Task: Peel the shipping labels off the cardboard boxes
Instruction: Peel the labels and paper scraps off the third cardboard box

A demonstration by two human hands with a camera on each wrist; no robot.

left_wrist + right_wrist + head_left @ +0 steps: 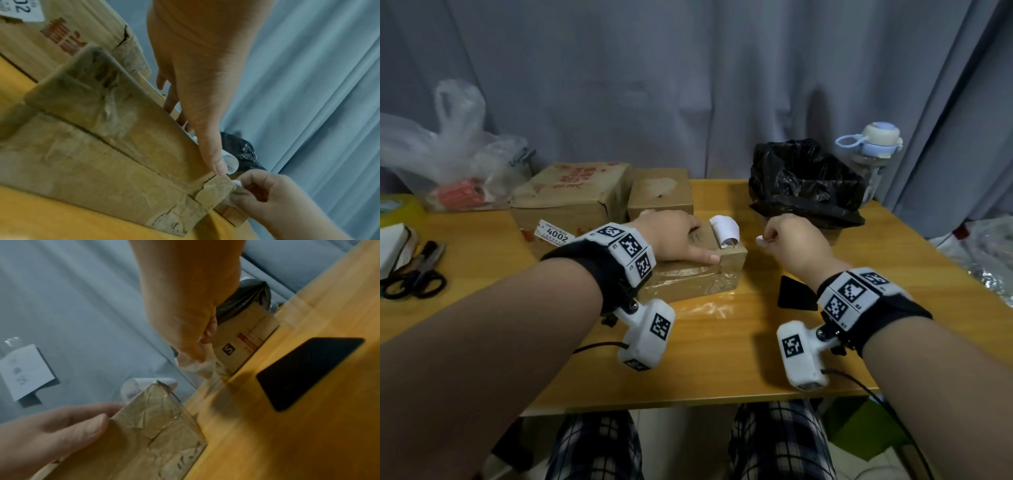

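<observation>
The left hand (671, 236) lies flat with straight fingers on the near cardboard box (698, 277), pinning it to the counter (722, 349). The right hand (791, 240), just off the box's right end, is curled with thumb and fingertips pinching a small white scrap (761, 241), apparently torn label paper or tape; what it is exactly cannot be told. On the box top, near the right end, the shipping label (725, 231) stands curled into a loose white roll, its foot seemingly stuck to the cardboard. To finish well, the holding hand should probably press close beside the roll while the other takes the roll low at its root and draws it back slowly along the surface, so the paper comes away whole. The box's long axis runs left to right across the counter; the roll's axis lies across it, pointing away from the person toward the curtain (688, 85).
</observation>
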